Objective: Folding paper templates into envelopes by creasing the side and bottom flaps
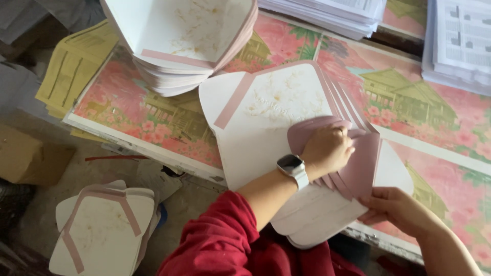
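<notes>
A fanned pile of white envelope blanks (266, 107) with dusty-pink flaps (363, 163) lies on a table covered in pink flowered printed sheets (424, 102). My left hand (327, 148), wearing a wrist watch and a red sleeve, is curled on top of the overlapping pink flaps and presses them down. My right hand (394, 204) pinches the lower right edge of the same flaps. Part of the flaps is hidden under my left hand.
A tall stack of similar envelope blanks (189, 46) stands at the back left. Another pile of blanks (102, 225) lies low at the bottom left. White printed paper stacks (460, 41) sit at the back right, yellow sheets (76, 61) at the left, and a cardboard box (25, 158) beside them.
</notes>
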